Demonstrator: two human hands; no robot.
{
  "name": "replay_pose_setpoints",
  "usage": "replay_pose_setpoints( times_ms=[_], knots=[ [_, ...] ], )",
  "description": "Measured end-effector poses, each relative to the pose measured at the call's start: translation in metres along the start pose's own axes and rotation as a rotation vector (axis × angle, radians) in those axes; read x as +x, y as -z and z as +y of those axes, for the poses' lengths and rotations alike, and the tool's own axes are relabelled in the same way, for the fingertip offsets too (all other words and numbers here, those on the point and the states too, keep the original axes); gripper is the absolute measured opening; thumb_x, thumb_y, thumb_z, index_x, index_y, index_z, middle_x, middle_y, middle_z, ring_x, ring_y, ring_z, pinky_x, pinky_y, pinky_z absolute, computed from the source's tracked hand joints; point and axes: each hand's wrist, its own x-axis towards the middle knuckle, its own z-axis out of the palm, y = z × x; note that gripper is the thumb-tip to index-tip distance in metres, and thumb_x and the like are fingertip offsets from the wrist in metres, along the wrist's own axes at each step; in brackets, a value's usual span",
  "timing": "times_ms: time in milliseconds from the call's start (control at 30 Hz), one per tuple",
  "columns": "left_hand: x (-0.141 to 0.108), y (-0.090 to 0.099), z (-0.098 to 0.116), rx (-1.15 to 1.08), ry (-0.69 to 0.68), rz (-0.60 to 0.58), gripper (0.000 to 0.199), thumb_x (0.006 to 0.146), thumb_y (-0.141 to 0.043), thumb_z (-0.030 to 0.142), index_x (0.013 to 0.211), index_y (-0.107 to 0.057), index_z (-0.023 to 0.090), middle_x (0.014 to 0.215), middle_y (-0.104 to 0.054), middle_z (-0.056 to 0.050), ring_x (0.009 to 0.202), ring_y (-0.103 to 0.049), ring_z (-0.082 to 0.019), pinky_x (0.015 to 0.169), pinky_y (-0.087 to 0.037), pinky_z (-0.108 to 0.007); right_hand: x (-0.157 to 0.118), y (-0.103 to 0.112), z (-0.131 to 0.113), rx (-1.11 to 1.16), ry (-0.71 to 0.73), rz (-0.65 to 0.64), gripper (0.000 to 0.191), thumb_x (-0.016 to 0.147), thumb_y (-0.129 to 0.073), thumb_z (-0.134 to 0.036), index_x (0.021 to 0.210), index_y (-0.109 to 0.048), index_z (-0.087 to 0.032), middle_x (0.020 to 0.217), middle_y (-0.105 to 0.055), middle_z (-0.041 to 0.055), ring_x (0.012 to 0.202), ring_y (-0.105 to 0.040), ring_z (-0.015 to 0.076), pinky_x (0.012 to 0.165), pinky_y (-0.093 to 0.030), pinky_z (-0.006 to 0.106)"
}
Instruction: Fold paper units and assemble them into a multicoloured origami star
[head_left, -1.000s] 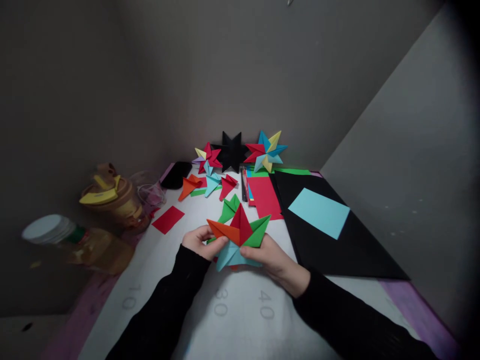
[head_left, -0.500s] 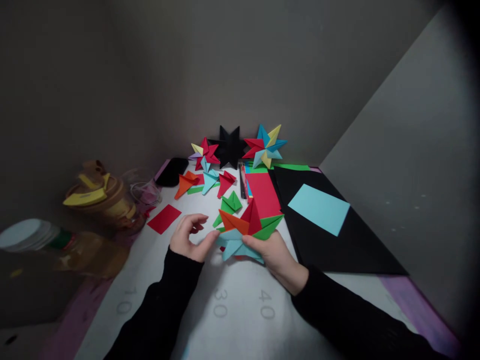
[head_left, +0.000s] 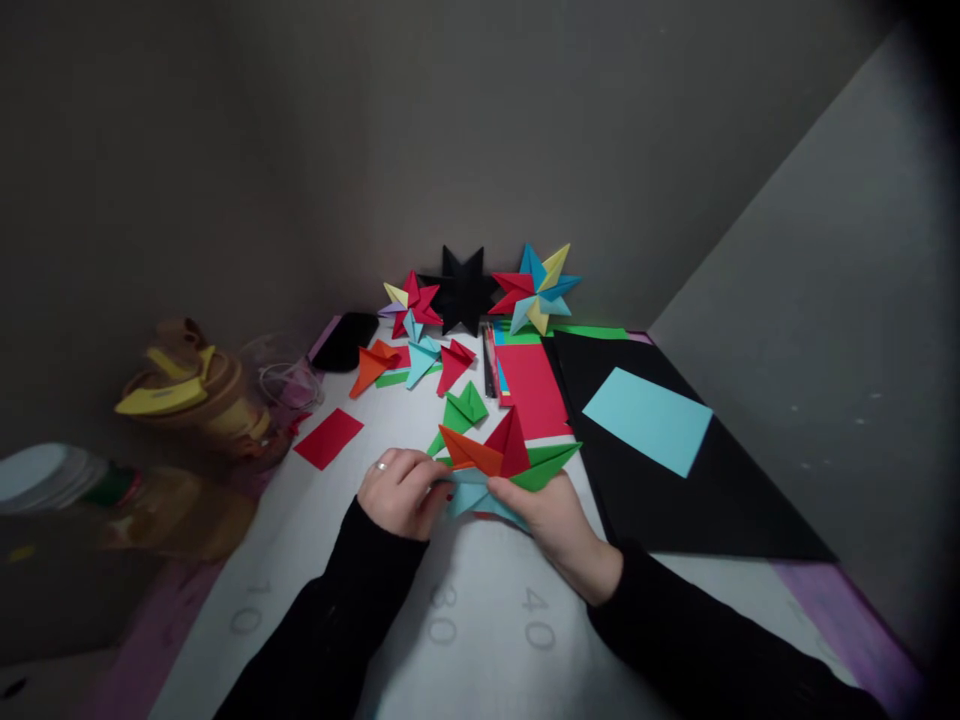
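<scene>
Grey-walled corner, left fingertips [head_left: 442, 490] partly hidden behind folded paper [head_left: 506, 445].

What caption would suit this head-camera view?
Left hand and right hand holding a multicoloured folded-paper model, with paper stars before a grey wall.

Left hand [head_left: 401, 492] curled, palm down — right hand [head_left: 553, 520] pinching, thumb uppermost.

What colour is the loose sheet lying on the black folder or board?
Light blue; the sheet shows best in the head view.
</scene>
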Motion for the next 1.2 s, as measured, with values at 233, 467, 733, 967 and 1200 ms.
replay_pose_setpoints(
  times_ms=[233, 467, 733, 967, 1200],
  knots=[
    [0.001, 0.004, 0.002, 0.03, -0.081, -0.068, 0.01, 0.076, -0.059, 0.016, 0.073, -0.067, 0.021, 0.067, -0.064, -0.002, 0.063, -0.054, -0.016, 0.061, -0.045, -0.028, 0.0, 0.001, 0.002, -0.025, 0.013, 0.028, 0.036, 0.069, -0.073, -0.028, 0.102, -0.066, -0.017, 0.105, -0.069, 0.0086, 0.099, -0.064, 0.0268, 0.089, -0.05, 0.043],
    [0.001, 0.001, 0.0, -0.1, 0.012, -0.037, 0.012, 0.079, -0.06, 0.025, 0.072, -0.068, 0.019, 0.065, -0.062, -0.003, 0.061, -0.054, -0.014, 0.061, -0.045, -0.027, 0.0, 0.002, 0.003, -0.057, 0.049, 0.068, 0.03, 0.069, -0.073, -0.029, 0.095, -0.067, -0.016, 0.098, -0.071, 0.0088, 0.097, -0.064, 0.0279, 0.088, -0.05, 0.043],
    [-0.005, -0.006, -0.004, 0.028, -0.014, -0.091, 0.018, 0.084, -0.055, 0.032, 0.086, -0.068, 0.019, 0.068, -0.066, -0.003, 0.064, -0.056, -0.016, 0.062, -0.043, -0.028, -0.003, -0.004, -0.006, -0.03, 0.067, 0.005, 0.034, 0.072, -0.07, -0.027, 0.104, -0.066, -0.019, 0.098, -0.071, 0.0067, 0.093, -0.065, 0.0252, 0.083, -0.053, 0.041],
    [-0.004, -0.005, -0.002, 0.138, -0.021, -0.155, 0.022, 0.086, -0.051, 0.034, 0.083, -0.069, 0.021, 0.063, -0.064, -0.003, 0.061, -0.054, -0.016, 0.062, -0.041, -0.027, -0.007, -0.006, -0.009, -0.06, 0.028, 0.001, 0.027, 0.07, -0.071, -0.028, 0.095, -0.069, -0.019, 0.099, -0.07, 0.0063, 0.092, -0.065, 0.0261, 0.083, -0.053, 0.042],
    [-0.006, -0.003, -0.006, 0.087, 0.036, -0.203, 0.024, 0.081, -0.056, 0.04, 0.071, -0.064, 0.019, 0.07, -0.06, -0.005, 0.065, -0.054, -0.018, 0.064, -0.043, -0.03, -0.005, -0.006, -0.01, -0.064, 0.072, -0.024, 0.037, 0.072, -0.07, -0.029, 0.108, -0.065, -0.021, 0.099, -0.071, 0.0065, 0.097, -0.064, 0.0264, 0.089, -0.05, 0.045]
  ],
)
